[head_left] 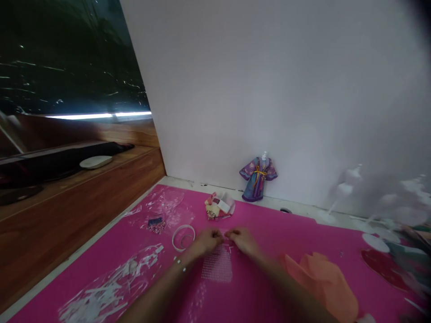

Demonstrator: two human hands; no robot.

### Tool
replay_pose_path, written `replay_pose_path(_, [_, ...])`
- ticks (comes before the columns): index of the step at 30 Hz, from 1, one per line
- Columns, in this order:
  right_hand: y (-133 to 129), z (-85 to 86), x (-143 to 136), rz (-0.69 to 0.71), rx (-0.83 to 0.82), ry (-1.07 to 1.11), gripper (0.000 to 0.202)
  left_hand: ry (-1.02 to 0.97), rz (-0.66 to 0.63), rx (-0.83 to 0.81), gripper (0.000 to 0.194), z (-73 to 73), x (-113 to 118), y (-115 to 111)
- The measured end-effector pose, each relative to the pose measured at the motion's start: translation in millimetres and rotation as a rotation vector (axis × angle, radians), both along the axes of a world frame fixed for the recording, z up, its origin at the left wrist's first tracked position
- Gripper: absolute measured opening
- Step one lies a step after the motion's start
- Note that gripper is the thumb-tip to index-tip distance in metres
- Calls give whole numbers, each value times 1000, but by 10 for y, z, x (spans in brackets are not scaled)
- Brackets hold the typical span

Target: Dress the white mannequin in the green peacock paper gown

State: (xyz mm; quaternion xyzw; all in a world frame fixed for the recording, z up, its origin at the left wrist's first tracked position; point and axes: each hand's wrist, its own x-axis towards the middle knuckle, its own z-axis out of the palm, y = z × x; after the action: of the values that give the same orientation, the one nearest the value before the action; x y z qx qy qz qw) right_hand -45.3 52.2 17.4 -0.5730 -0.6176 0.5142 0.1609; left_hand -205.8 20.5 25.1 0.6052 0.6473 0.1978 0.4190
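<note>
Both hands meet over the middle of the pink table cover. My left hand [208,241] has its fingers pinched together near the upper edge of a clear sheet dotted with rows of small white beads [217,267]. Opposite it, my right hand [243,240] is also closed in a pinch, its fingertips a short gap from the left ones. Something thin and pale shows around the fingertips, too small to name. Whether either hand grips the dotted sheet, I cannot tell. Left of my left hand lies a roll of white tape [174,238], with a smaller ring inside its outline.
Plastic bags with white strips [101,294] and small beads [156,226] lie left. Fabric scraps [218,207] sit beyond my hands. A doll-sized purple robe [257,179] leans at the wall. Orange cloth [321,282], a red piece [384,269] and white doll stands [345,190] are right.
</note>
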Motion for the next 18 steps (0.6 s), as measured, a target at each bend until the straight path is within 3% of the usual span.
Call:
replay_pose_path(4, [-13,-52,49,10,-125,107,25,-62,-40,-22,20,74,-11,42])
replay_pose_path(10, [-2,-117,136,-11,-207,239,26,-61,-24,-71,21,62,28,110])
replay_pose_path(18, [3,-168,165,-5,-121,130,23,72,-30,-91,21,89,92,136])
